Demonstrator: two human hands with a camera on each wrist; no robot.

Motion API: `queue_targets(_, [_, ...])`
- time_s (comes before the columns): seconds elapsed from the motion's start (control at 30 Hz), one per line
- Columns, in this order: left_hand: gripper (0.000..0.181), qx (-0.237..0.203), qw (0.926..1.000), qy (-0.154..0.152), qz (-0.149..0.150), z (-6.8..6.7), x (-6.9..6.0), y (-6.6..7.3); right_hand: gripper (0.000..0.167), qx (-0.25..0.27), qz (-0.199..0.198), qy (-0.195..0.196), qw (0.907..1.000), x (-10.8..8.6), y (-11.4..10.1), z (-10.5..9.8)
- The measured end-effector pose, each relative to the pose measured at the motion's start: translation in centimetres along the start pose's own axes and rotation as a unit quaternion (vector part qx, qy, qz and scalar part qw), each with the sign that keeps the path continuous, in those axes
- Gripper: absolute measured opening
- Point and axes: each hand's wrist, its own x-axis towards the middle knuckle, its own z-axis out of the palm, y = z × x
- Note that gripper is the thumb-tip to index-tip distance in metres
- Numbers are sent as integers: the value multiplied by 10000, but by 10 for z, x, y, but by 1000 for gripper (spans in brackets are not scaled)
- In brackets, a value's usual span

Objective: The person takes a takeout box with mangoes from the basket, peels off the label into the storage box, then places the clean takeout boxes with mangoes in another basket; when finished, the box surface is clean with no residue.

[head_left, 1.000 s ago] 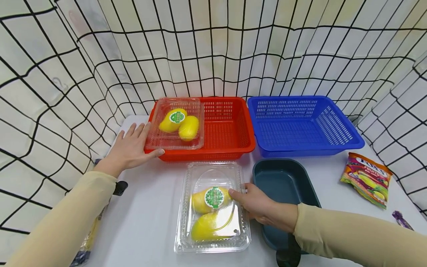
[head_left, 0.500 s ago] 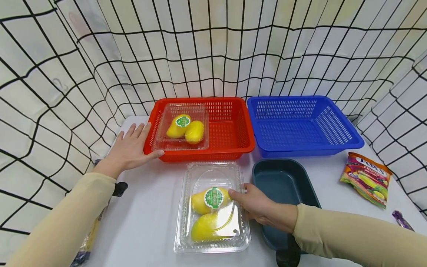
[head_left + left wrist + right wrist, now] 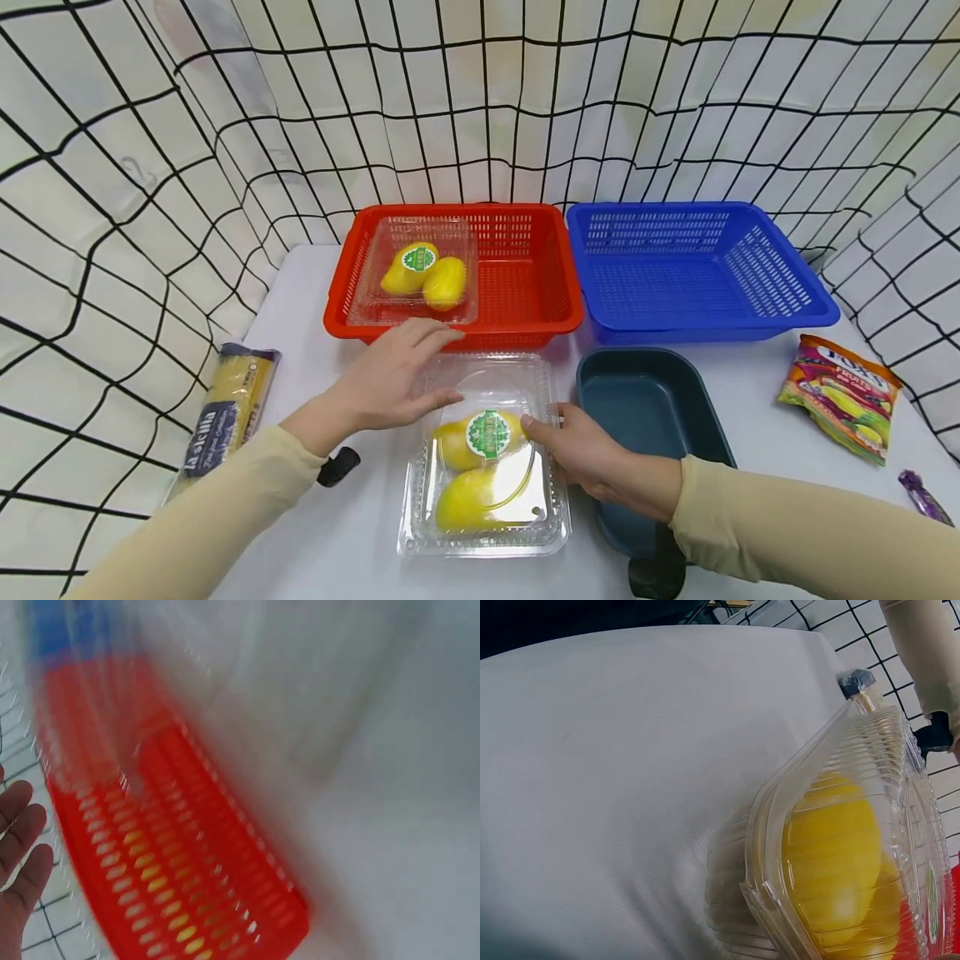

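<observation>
Clear clamshell (image 3: 486, 545) of two yellow mangoes (image 3: 467, 502): on white table (image 3: 337, 542), 6 o'clock in my head feed. I have the right hand (image 3: 588, 454) gripping its 3 o'clock edge, thumb on top. Left hand (image 3: 393, 379) at its 10 o'clock: fingers released, extended; contact, I cannot tell. Red basket (image 3: 525, 287), 12 o'clock, holds a second mango clamshell (image 3: 382, 312).

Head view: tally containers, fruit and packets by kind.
Baskets: 2 (red basket, blue basket)
Clear boxes: 2
Tray: 1
Yellow fruits: 4
Packets: 3 (FOX'S bag, yellow-and-blue pack, small purple packet)
Total: 12
</observation>
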Motion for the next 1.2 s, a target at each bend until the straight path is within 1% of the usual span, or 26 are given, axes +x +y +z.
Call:
queue_targets(0.07, [77, -118, 9995, -296, -41, 10, 0, 6, 59, -13, -2, -6, 10000, -1, 0, 0])
queue_targets(0.17, [83, -293, 9968, -704, -259, 23, -2, 9, 60, -75, -3, -26, 10000, -1, -1, -1])
queue_targets(0.23, [86, -371, 9946, -885, -403, 29, -4, 9, 60, -104, -11, -47, 9999, -1, 0, 0])
queue_targets(0.33, [88, -430, 9925, -1006, -544, 32, -7, 11, 60, -242, -52, -65, 9997, 0, -1, 0])
queue_targets(0.43, [89, -327, 9920, -1034, -647, 29, -10, 13, 58, -537, -79, -152, 9984, 3, -6, -1])
queue_targets(0.53, [89, -243, 9903, -1056, -869, 24, -14, 15, 60, -1152, -73, -314, 9928, 11, -16, -3])
queue_targets(0.6, [88, -288, 9886, -1047, -1047, 21, -16, 16, 61, -1595, -62, -563, 9856, 19, -24, -6])
queue_targets(0.67, [87, -356, 9871, -1033, -1166, 20, -18, 17, 59, -1935, -54, -901, 9769, 28, -33, -8])
queue_targets(0.77, [88, -328, 9876, -969, -1191, 20, -23, 17, 53, -2194, -91, -1421, 9652, 40, -43, -9])
queue_targets(0.83, [88, -217, 9889, -891, -1171, 21, -27, 17, 51, -2262, -129, -1660, 9597, 45, -48, -8])
queue_targets(0.87, [88, -164, 9895, -838, -1167, 22, -29, 18, 52, -2317, -178, -1690, 9578, 46, -49, -7])
queue_targets(0.93, [87, -69, 9902, -727, -1188, 24, -33, 19, 55, -2502, -401, -1646, 9533, 47, -50, -7])
queue_targets(1.0, [87, -17, 9902, -628, -1247, 25, -37, 21, 59, -2723, -769, -1536, 9468, 44, -50, -7])
queue_targets(1.07, [87, 29, 9892, -562, -1356, 25, -41, 24, 65, -3046, -1324, -1350, 9335, 38, -48, -8])
queue_targets(1.13, [87, 24, 9871, -498, -1520, 25, -44, 27, 73, -3317, -1835, -1163, 9180, 30, -46, -9])
queue_targets(1.2, [87, 27, 9841, -444, -1719, 24, -47, 31, 82, -3597, -2141, -943, 9032, 21, -42, -11])
